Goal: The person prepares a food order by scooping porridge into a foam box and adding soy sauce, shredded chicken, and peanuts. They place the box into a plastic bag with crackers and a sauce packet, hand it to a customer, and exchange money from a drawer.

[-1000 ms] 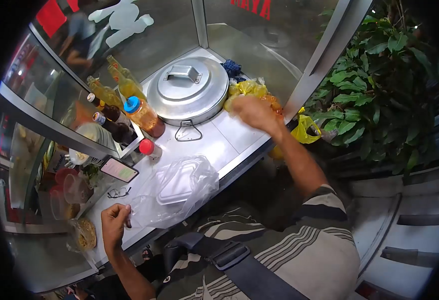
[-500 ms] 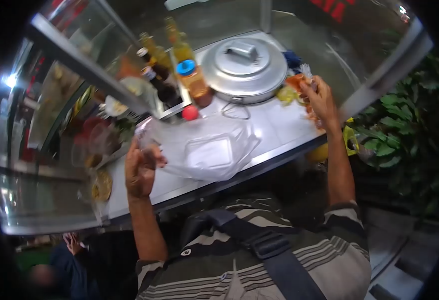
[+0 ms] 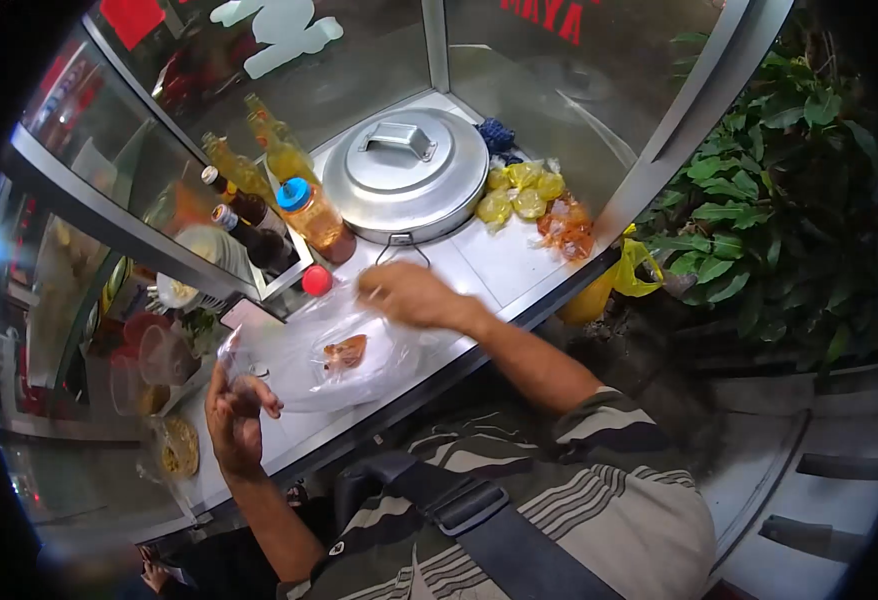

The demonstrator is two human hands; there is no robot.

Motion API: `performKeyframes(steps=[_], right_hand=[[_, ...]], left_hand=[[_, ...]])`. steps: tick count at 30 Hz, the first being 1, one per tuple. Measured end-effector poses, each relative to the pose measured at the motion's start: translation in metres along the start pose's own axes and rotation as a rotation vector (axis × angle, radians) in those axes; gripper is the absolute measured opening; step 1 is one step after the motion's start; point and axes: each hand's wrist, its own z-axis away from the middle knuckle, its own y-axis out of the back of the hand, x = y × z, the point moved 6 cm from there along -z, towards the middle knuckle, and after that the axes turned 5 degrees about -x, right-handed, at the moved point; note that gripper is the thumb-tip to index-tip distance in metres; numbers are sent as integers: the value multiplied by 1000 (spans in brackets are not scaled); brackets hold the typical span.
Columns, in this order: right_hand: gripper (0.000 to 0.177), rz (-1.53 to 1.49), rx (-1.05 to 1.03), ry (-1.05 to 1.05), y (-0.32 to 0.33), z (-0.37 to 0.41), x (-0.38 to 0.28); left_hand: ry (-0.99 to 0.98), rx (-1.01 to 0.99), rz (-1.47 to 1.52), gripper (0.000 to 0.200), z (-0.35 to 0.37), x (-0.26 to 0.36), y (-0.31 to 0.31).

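My left hand [image 3: 239,420] grips the edge of a clear plastic bag [image 3: 289,375] and holds its mouth up on the left. Inside the bag a white container [image 3: 384,350] lies flat on the counter. A small orange packet [image 3: 345,352] rests in the bag, on or beside the container's left part. My right hand [image 3: 414,295] is above the bag's far right side, blurred by motion, so its fingers do not show clearly. A red ball-like cap [image 3: 317,280] stands just beyond the bag.
A large lidded metal pot [image 3: 404,180] stands behind. Left of it are an orange sauce bottle [image 3: 316,225] with a blue cap and several glass bottles [image 3: 249,225]. Yellow packets [image 3: 524,190] and orange packets [image 3: 566,225] lie on the right. Glass panels and metal posts [image 3: 149,210] surround the counter.
My right hand has moved left from the packets to above the bag. An orange packet now lies in the bag. The view has shifted, while my left hand still holds the bag.
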Motion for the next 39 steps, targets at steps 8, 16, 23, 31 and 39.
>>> performKeyframes(steps=[8, 16, 23, 31, 39], right_hand=[[20, 910, 479, -653, 160, 94, 226], [23, 846, 429, -590, 157, 103, 191], [11, 175, 515, -82, 86, 36, 47], [21, 376, -276, 130, -118, -18, -41], [18, 372, 629, -201, 76, 51, 6]], left_hand=[[-41, 81, 62, 81, 12, -4, -4], [-55, 76, 82, 71, 10, -6, 0], [-28, 56, 76, 73, 11, -8, -3], [-1, 25, 110, 79, 12, -4, -3], [-22, -23, 145, 80, 14, -13, 14]])
